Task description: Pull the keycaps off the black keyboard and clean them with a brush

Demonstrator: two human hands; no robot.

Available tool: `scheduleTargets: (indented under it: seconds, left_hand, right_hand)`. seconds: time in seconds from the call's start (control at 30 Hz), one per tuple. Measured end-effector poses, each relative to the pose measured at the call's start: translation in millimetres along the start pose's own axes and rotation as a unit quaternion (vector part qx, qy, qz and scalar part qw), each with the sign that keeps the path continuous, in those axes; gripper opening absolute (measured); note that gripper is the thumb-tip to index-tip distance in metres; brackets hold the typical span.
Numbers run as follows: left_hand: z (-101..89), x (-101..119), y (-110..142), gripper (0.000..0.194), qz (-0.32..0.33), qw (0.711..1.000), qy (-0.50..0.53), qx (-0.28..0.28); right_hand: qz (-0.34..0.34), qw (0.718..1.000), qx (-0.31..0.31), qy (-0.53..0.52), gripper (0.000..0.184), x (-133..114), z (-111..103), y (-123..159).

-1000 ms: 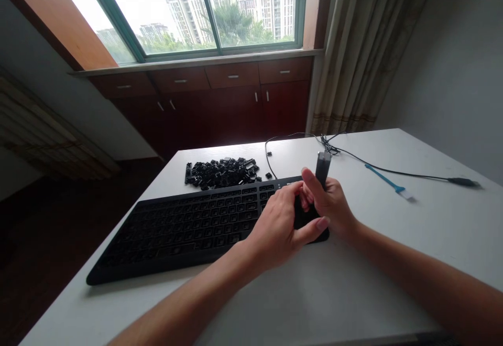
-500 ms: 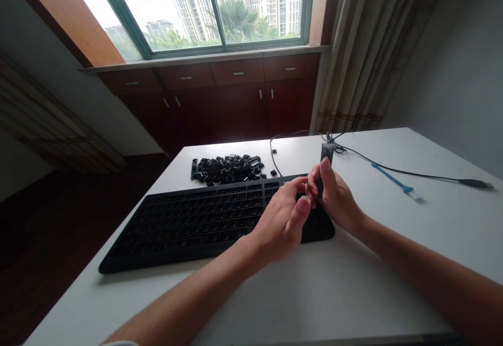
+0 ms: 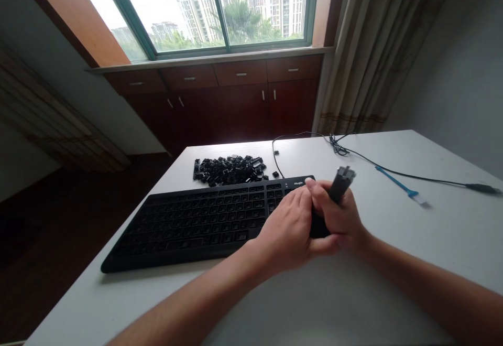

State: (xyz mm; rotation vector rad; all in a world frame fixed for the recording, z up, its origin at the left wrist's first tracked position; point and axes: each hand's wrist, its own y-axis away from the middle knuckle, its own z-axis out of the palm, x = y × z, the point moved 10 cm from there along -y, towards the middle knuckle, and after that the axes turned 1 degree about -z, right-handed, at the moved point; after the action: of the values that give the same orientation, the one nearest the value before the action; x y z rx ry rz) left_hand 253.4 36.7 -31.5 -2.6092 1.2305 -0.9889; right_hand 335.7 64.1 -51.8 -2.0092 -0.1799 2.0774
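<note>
My right hand (image 3: 346,212) is closed round a dark grey stick-shaped tool (image 3: 341,183), whose notched upper end sticks out above the fist, tilted right. Against it presses my left hand (image 3: 288,228), fingers curled forward and mostly hidden, thumb reaching to the base of my right hand. Whatever the left fingers grip is out of sight. Both hands are over the right end of a black keyboard (image 3: 157,259) whose keycaps are off, covering much of its number pad. Behind the keyboard lies a pile of loose black keycaps (image 3: 231,170).
Two single keycaps lie right of the pile, one near the keyboard (image 3: 275,174). A thin black cable (image 3: 393,170) runs across the white table (image 3: 444,241), bundled at the back, ending in a plug at right. A blue brush (image 3: 396,181) with a pale tip lies beside it.
The grey tool has come down and toward me and tipped right. My hands have closed together, the left thumb now against my right hand. The view has shifted slightly.
</note>
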Motion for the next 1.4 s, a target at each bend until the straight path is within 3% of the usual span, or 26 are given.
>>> scheduleTargets:
  seconds: [0.2, 0.4, 0.7, 0.9, 1.03, 1.23, 1.4]
  left_hand:
    - [11.6, 10.3, 2.5, 0.083, 0.056, 0.994, -0.098, -0.005]
    - [20.3, 11.4, 1.7, 0.084, 0.055, 0.987, -0.145, -0.034]
    - [21.6, 2.8, 2.9, 0.099, 0.038, 0.994, -0.098, -0.039]
    - [6.9, -5.3, 1.0, 0.103, -0.008, 1.0, -0.02, -0.006]
    - [0.8, -15.8, 2.5, 0.088, -0.048, 0.998, 0.03, 0.017]
    - [2.2, -17.6, 3.3, 0.04, -0.034, 0.999, 0.023, 0.028]
    - [-2.1, -14.4, 3.0, 0.033, -0.025, 0.998, 0.03, 0.043]
  right_hand:
    - [-0.033, 0.996, 0.04, -0.076, 0.052, 3.3, -10.2, 4.3]
    - [-0.04, 0.993, 0.046, -0.103, 0.054, 1.2, -14.2, 7.0]
    - [-0.084, 0.984, 0.048, -0.15, 0.054, -11.5, -12.0, 10.2]
    - [-0.049, 0.966, 0.051, -0.247, 0.053, -17.4, -8.0, -2.1]
    - [0.017, 0.949, 0.077, -0.307, 0.054, -17.5, -19.0, -14.4]
    - [0.063, 0.943, 0.139, -0.297, 0.05, -3.8, -33.9, -21.2]
    - [0.079, 0.945, 0.127, -0.289, 0.05, 5.2, -29.1, -22.5]
